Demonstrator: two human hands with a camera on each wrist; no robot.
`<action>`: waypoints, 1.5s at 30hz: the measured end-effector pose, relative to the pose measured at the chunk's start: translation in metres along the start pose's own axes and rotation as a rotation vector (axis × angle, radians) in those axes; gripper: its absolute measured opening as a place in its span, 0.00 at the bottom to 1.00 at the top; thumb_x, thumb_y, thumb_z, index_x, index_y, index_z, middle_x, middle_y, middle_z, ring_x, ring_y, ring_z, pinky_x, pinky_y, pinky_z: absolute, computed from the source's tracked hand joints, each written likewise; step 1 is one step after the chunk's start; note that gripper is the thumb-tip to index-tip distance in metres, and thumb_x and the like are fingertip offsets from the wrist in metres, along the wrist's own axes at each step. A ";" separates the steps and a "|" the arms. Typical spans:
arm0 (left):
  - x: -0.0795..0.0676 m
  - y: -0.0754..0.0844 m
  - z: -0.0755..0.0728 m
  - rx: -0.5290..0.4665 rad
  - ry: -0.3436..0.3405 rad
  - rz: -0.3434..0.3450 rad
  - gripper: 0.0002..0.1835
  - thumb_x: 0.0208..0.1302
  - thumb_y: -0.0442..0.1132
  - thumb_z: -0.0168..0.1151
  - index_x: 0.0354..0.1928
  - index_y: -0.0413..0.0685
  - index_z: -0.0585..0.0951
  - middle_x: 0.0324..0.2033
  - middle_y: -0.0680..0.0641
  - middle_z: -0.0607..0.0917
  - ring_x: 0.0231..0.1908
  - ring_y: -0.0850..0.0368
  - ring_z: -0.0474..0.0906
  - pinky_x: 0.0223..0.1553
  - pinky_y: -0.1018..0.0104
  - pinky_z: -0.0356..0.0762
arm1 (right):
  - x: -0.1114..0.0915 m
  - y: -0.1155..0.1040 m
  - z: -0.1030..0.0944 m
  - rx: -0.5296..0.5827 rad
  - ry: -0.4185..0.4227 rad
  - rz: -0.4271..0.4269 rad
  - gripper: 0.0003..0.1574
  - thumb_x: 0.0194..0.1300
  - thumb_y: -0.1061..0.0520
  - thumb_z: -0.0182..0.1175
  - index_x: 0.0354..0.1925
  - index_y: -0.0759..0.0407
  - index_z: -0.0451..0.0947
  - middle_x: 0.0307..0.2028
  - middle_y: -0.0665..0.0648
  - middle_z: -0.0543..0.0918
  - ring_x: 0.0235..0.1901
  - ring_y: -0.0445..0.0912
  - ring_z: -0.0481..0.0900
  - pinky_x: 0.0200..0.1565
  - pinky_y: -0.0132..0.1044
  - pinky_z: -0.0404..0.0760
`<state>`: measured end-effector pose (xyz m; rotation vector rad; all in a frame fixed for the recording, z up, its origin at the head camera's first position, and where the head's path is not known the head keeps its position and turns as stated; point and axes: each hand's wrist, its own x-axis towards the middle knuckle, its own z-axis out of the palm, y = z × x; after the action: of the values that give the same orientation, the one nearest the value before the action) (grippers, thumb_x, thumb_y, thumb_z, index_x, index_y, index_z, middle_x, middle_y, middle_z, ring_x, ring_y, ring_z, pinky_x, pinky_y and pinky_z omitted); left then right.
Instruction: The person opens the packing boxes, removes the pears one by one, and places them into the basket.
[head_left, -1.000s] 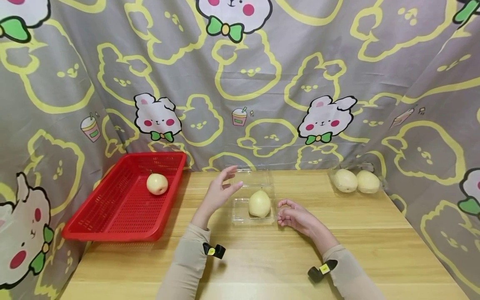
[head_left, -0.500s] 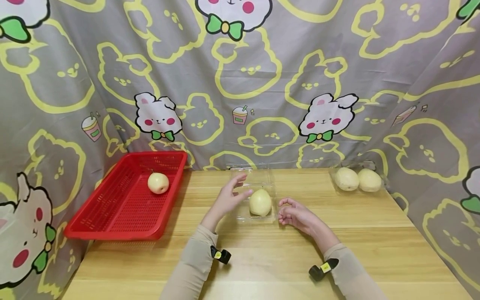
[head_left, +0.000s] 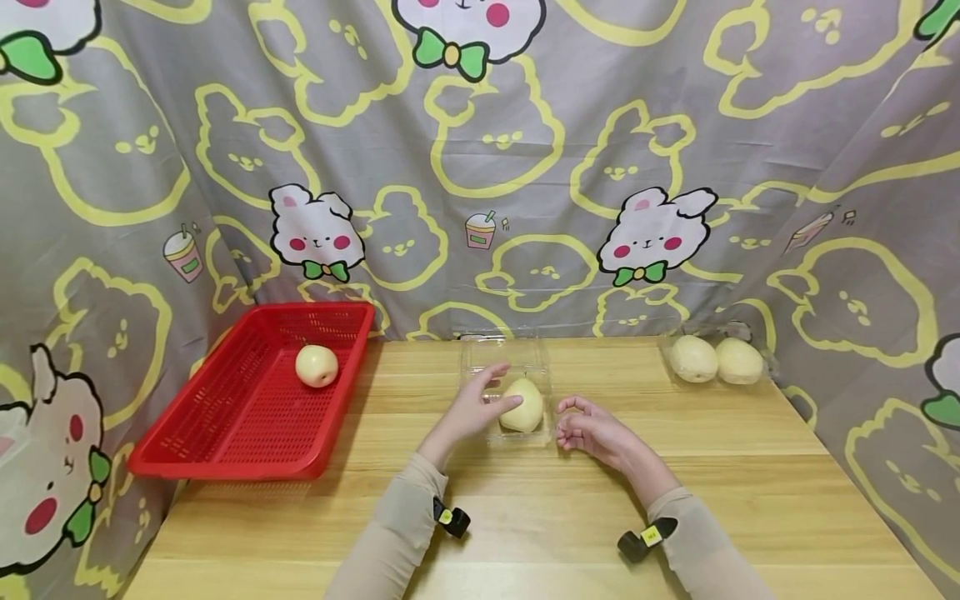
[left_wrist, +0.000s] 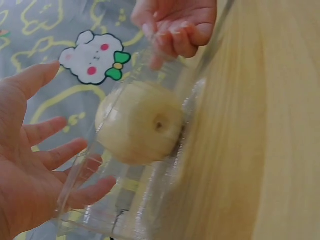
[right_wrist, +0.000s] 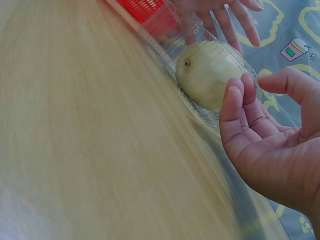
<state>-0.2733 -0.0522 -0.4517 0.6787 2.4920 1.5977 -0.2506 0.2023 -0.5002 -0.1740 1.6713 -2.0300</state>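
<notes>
Here's the left hand [head_left: 468, 412] at nine o'clock of the pear [head_left: 525, 408], fingers spread wide, nothing in them; the right hand [head_left: 592, 433] sits around four o'clock, fingers loosely curled, also holding nothing. Whether either brushes the plastic, I cannot tell. The danger? The walls look thin, so a clumsy nudge from the left fingers could skid the clear container [head_left: 517, 438] or bend its side, and with the lid [head_left: 510, 352] standing back at twelve o'clock, a knock could perhaps tip the pear over. It's round-bellied; I'd expect it to roll if pushed, as nothing visible wedges it.

And what a pear: pale yellow, smooth, softly glossy, its stem up at twelve, a dark-centred dimple showing at the base in both wrist views. It sits inside the container's base, toward the right-hand end. Beyond, a second pear [head_left: 317, 367] rests in the red basket [head_left: 232, 469] at ten o'clock; two more [head_left: 694, 359] sit in clear plastic at two.
</notes>
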 end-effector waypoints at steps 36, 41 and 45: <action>0.007 -0.003 0.014 0.167 -0.100 -0.049 0.43 0.55 0.47 0.72 0.70 0.42 0.65 0.68 0.38 0.69 0.65 0.41 0.68 0.64 0.47 0.69 | -0.002 -0.002 0.002 0.033 -0.034 -0.007 0.15 0.65 0.70 0.46 0.47 0.56 0.62 0.27 0.50 0.80 0.28 0.41 0.80 0.34 0.30 0.80; 0.007 -0.003 0.015 0.198 -0.107 -0.058 0.43 0.55 0.47 0.72 0.71 0.44 0.65 0.68 0.38 0.68 0.67 0.40 0.66 0.66 0.45 0.67 | -0.002 -0.001 0.001 0.026 -0.038 -0.008 0.15 0.66 0.70 0.45 0.48 0.56 0.61 0.27 0.49 0.80 0.28 0.41 0.80 0.34 0.30 0.80; 0.007 -0.002 0.015 0.216 -0.109 -0.059 0.43 0.54 0.47 0.73 0.71 0.45 0.65 0.68 0.38 0.69 0.66 0.40 0.67 0.64 0.45 0.68 | -0.002 -0.002 0.002 0.022 -0.031 -0.006 0.14 0.66 0.70 0.45 0.48 0.56 0.61 0.27 0.50 0.80 0.28 0.41 0.80 0.34 0.30 0.80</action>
<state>-0.2754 -0.0373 -0.4596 0.6890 2.6004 1.2489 -0.2490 0.2020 -0.4974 -0.2026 1.6305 -2.0393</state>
